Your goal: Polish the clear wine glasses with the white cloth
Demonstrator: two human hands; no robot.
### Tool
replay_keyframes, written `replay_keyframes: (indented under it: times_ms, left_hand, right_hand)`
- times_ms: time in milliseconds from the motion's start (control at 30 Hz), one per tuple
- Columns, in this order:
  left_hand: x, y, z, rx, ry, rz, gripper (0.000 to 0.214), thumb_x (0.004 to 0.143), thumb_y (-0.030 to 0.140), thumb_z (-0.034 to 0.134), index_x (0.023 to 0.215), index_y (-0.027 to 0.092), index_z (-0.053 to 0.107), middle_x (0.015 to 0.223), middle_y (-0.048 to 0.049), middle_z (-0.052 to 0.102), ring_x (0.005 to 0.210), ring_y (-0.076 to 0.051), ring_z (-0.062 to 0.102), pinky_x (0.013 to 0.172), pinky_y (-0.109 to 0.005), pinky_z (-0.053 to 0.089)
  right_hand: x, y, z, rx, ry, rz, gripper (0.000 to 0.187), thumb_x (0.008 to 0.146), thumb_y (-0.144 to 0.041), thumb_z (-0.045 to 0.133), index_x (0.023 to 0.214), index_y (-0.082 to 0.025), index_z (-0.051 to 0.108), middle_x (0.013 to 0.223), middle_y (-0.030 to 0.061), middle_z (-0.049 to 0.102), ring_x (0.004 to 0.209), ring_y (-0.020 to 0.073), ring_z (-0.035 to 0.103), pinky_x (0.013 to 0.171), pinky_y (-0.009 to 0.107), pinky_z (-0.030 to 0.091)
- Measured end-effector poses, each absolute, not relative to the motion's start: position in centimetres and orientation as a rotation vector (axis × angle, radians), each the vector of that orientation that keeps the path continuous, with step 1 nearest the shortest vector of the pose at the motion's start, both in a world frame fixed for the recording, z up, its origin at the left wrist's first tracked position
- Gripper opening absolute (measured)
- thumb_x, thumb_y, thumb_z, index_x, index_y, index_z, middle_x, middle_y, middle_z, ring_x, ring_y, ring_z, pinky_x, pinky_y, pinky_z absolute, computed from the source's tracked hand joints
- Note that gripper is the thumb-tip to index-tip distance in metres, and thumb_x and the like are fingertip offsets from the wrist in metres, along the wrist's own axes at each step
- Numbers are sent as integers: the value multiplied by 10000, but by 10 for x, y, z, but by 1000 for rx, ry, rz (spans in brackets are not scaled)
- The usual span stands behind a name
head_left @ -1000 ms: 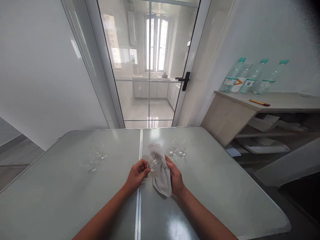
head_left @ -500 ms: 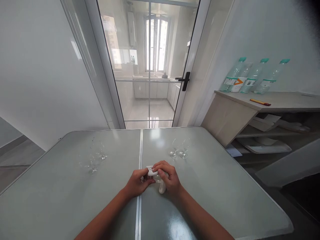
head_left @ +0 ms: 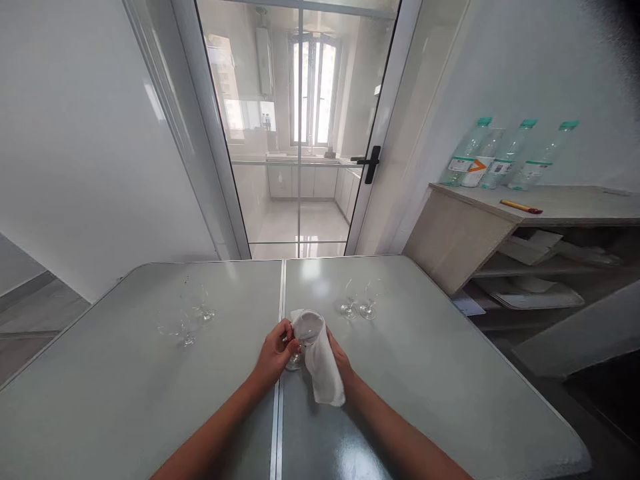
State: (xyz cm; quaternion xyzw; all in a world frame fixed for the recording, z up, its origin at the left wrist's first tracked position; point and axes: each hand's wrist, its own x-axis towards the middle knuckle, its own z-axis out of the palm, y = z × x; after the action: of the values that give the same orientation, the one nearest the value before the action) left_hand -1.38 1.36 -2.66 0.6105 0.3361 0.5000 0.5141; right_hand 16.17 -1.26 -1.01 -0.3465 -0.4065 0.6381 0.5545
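A clear wine glass (head_left: 306, 330) is held over the middle of the grey table (head_left: 425, 373), its foot near the centre seam. My left hand (head_left: 274, 357) is closed around the glass from the left. A white cloth (head_left: 320, 363) wraps the bowl and hangs down on the right. My right hand (head_left: 340, 360) is mostly hidden behind the cloth and grips it against the glass.
Two wine glasses (head_left: 193, 313) stand at the left of the table and two more wine glasses (head_left: 359, 303) at the right behind my hands. A wooden shelf unit (head_left: 525, 220) with plastic bottles (head_left: 500, 157) is on the right. A glass door (head_left: 300, 127) is behind.
Half a second ago both hands pressed the cloth and glass low near the table. Now the glass is raised and tilted towards me, with the cloth hanging down again.
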Motion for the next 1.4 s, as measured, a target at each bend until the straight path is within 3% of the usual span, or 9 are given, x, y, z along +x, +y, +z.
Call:
replay_keyframes:
  times_ms: [100, 200, 367, 633, 767, 867, 1000, 1133, 1400]
  left_hand:
    - [-15, 13, -27, 1523, 862, 1203, 422, 869, 530, 652, 772, 210, 396, 766, 26, 396, 702, -129, 437, 659, -242, 445]
    - [-17, 13, -28, 1610, 941, 1229, 399, 822, 518, 712, 832, 202, 468, 799, 21, 432, 739, -137, 455, 695, -241, 442]
    - [-20, 14, -28, 1561, 930, 1330, 516, 800, 539, 728, 1154, 237, 505, 1069, -45, 563, 933, -201, 578, 839, -309, 495]
    - [-24, 12, -21, 1728, 936, 1280, 611, 796, 555, 730, 1301, 228, 620, 1251, -117, 501, 1125, -277, 556, 977, -404, 476]
    - [-26, 14, -24, 1615, 812, 1231, 584, 870, 588, 637, 1316, 213, 608, 1266, -139, 606, 1192, -310, 578, 1018, -433, 469]
    - [-25, 13, -26, 1537, 770, 1180, 497, 889, 518, 658, 1269, 200, 626, 1233, -131, 663, 1175, -301, 608, 1026, -415, 467]
    - [-25, 11, -24, 1545, 741, 1161, 543, 876, 537, 670, 1294, 194, 622, 1264, -131, 649, 1207, -304, 591, 1056, -408, 445]
    - [-28, 11, -22, 1591, 685, 1127, 666, 828, 620, 681, 1326, 183, 617, 1251, -141, 648, 1202, -326, 587, 1066, -428, 434]
    - [-29, 16, -30, 1378, 560, 1095, 702, 729, 520, 830, 1305, 173, 629, 1253, -179, 685, 1205, -357, 624, 1049, -456, 466]
  right_hand:
    - [155, -17, -9, -811, -1034, 1431, 473, 854, -655, 638, 1131, -275, 696, 1025, 61, 674, 1024, 258, 591, 928, 374, 483]
    - [153, -19, -6, -794, -1115, 1409, 529, 908, -683, 533, 1181, -249, 663, 1069, 72, 659, 1049, 254, 586, 955, 369, 467]
    - [150, -21, 4, -777, -1238, 1479, 469, 880, -542, 677, 1237, -241, 624, 1116, 66, 661, 1048, 246, 587, 970, 359, 458]
    - [158, -14, 1, -860, -1451, 1303, 244, 849, -431, 729, 958, -213, 715, 1005, 50, 650, 974, 241, 551, 903, 330, 450]
    - [159, -17, 0, -877, -1426, 1314, 151, 873, -334, 697, 966, -219, 665, 959, 21, 614, 900, 202, 539, 848, 299, 451]
    - [156, -19, 1, -819, -1320, 1456, 274, 856, -290, 700, 1112, -237, 619, 942, 4, 617, 845, 179, 534, 787, 280, 450]
    - [153, -20, 6, -681, -1310, 1599, 429, 839, -260, 682, 1257, -234, 586, 1082, 47, 630, 973, 208, 558, 865, 317, 440]
    - [153, -21, 7, -686, -1390, 1607, 397, 826, -290, 708, 1206, -220, 613, 1019, 38, 628, 939, 206, 552, 836, 308, 431]
    - [151, -18, -3, -818, -1520, 1468, 171, 854, -339, 688, 842, -182, 622, 798, -8, 597, 774, 169, 511, 732, 269, 409]
